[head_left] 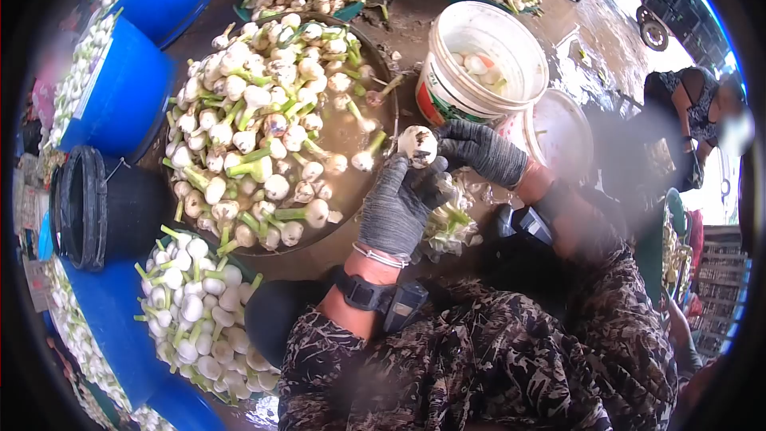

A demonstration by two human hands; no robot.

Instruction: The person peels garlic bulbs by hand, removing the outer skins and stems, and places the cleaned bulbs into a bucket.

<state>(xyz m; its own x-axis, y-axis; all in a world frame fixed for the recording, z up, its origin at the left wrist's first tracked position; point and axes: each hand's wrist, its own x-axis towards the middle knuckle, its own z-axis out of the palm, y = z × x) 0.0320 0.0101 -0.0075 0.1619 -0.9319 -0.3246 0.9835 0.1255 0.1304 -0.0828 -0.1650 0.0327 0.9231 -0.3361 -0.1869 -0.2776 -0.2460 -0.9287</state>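
Observation:
In the head view, a whitish garlic bulb point(417, 144) with dark, dirty patches is held up between my two gloved hands. My left hand point(401, 206), in a grey glove, grips it from below with thumb and fingers. Closed fingers of my right hand point(484, 152), also gloved, pinch at the bulb's right side. Just left of them is a wide round basin point(363, 219) of muddy water, heaped with garlic bulbs point(259, 100) that keep green stem stubs. Behind my right hand stands a white bucket point(447, 72) with a few peeled bulbs point(479, 65) inside.
Cleaned white garlic point(203, 311) is piled at lower left. Blue tubs point(120, 96) and a black bucket point(132, 199) line the left side. Peelings point(452, 223) lie below my hands. Another person point(690, 104) bends at right. Garlic-filled green basins point(351, 9) stand at the back.

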